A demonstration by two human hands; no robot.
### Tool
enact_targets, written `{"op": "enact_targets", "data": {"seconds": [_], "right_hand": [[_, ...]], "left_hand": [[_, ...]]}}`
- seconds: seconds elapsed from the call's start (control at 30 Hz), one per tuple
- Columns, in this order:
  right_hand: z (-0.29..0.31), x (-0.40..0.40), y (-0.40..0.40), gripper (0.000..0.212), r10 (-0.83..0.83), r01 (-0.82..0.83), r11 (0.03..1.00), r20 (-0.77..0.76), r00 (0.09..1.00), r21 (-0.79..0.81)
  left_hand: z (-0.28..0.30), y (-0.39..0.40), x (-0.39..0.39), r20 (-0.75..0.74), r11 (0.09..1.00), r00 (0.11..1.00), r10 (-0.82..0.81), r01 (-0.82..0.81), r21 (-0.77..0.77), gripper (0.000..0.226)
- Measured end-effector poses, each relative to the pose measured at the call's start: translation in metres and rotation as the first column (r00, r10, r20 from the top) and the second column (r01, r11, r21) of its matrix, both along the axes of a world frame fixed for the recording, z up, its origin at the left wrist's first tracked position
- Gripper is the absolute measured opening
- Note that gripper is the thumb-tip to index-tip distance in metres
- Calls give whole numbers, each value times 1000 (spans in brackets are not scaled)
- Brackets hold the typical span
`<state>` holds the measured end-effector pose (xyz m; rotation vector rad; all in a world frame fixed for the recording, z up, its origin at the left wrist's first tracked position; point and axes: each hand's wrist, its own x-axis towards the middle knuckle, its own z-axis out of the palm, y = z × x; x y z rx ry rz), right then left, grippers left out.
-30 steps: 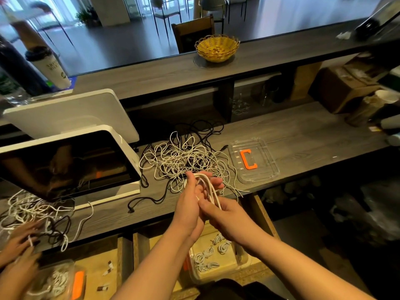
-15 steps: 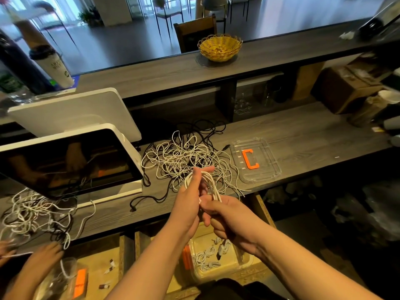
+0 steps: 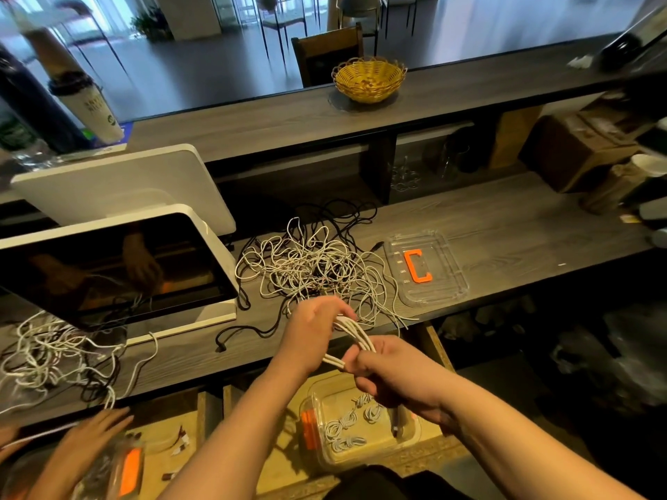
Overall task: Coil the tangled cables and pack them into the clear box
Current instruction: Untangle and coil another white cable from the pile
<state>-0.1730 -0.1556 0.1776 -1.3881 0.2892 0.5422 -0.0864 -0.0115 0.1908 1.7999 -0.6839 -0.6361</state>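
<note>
A tangle of white and black cables (image 3: pixel 314 268) lies on the grey counter. In front of it my left hand (image 3: pixel 310 326) and my right hand (image 3: pixel 389 373) both grip a folded bundle of white cable (image 3: pixel 355 337), stretched between them above the counter's front edge. Below my hands, on a lower wooden shelf, stands the clear box (image 3: pixel 317 449) with an orange latch; several small coiled white cables (image 3: pixel 346 424) lie inside it. Its clear lid (image 3: pixel 444 254), with an orange clip, rests on the counter to the right of the tangle.
A white point-of-sale screen (image 3: pixel 119 268) stands left of the tangle. Another person's hand (image 3: pixel 90 438) works at bottom left beside a second cable heap (image 3: pixel 54 355) and a second clear box (image 3: pixel 126 470). A yellow basket (image 3: pixel 368 79) sits on the upper ledge. Cardboard boxes (image 3: pixel 577 153) stand at right.
My hands have pulled apart and lowered: the right hand slid down and right along the white bundle, which now stretches flatter between them. The other person's hand moved right at bottom left.
</note>
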Motion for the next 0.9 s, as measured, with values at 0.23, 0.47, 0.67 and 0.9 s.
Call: {"op": "enact_targets", "data": {"seconds": [0.23,0.47,0.67,0.9], "right_hand": [[-4,3,-16,8,110,-99,981,58,992,-170],[-8,2,-22,27,133,-52,917,181,974,-396],[-17,-5,-53,38,88,72,795,232,969,-602],[-13,-1,-23,33,298,20,626,262,918,-779]], "left_hand": [[-25,-10,-1,-15,972,979,203,-199,122,54],[-41,-8,-10,-97,922,917,386,-386,18,53],[-51,-10,-17,-295,892,842,452,-431,135,51],[-38,-32,-13,-475,649,547,690,-758,70,37]]}}
